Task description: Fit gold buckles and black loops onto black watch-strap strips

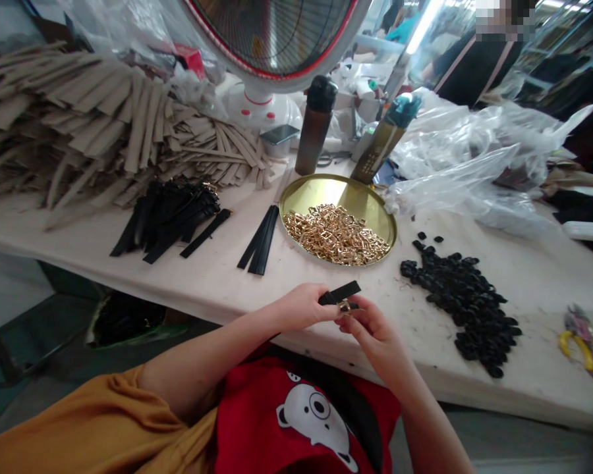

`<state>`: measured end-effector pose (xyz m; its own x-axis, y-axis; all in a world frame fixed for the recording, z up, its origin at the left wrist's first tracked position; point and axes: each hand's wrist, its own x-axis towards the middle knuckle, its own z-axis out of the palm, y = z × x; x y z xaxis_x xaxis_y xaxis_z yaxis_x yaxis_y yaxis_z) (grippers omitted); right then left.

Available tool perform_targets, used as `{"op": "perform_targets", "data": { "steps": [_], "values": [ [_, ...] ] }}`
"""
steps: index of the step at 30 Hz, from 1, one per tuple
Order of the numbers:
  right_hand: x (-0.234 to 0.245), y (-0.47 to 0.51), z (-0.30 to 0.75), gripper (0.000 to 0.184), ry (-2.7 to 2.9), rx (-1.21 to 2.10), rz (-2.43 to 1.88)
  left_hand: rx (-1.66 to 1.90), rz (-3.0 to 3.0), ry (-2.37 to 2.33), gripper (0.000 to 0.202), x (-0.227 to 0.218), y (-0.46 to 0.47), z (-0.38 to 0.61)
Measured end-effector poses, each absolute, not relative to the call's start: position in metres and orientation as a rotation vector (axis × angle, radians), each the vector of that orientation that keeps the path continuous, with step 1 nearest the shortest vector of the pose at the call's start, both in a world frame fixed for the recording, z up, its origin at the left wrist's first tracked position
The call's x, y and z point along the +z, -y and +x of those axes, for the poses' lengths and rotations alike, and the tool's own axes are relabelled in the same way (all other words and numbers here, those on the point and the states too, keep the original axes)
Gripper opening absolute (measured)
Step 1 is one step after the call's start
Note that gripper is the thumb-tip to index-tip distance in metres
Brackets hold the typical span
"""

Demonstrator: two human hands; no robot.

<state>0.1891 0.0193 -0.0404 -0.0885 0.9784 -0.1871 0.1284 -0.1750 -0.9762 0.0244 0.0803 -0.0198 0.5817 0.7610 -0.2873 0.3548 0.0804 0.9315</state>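
**Black strap held over the near tabletop edge**

Both hands meet just above the near edge of the tabletop. The left hand pinches the strap's left part, and the right hand, fingers pressed together, pinches a gold buckle against it. A bare band of tabletop lies between the hands and the rim of the gold tray farther off. A pile of black loops lies close on the right, and two loose straps lie far left.
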Motion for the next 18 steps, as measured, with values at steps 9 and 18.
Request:
{"op": "perform_targets", "data": {
  "steps": [9, 18],
  "values": [
    [-0.050, -0.027, 0.190, 0.023, 0.799, 1.359, -1.326, 0.356, 1.400, -0.921, 0.033, -0.022, -0.082, 0.029],
    [-0.041, -0.025, 0.183, 0.036, 0.043, 1.478, -1.109, 0.365, 1.794, -0.996, 0.028, -0.022, -0.069, 0.029]
  ]
}}
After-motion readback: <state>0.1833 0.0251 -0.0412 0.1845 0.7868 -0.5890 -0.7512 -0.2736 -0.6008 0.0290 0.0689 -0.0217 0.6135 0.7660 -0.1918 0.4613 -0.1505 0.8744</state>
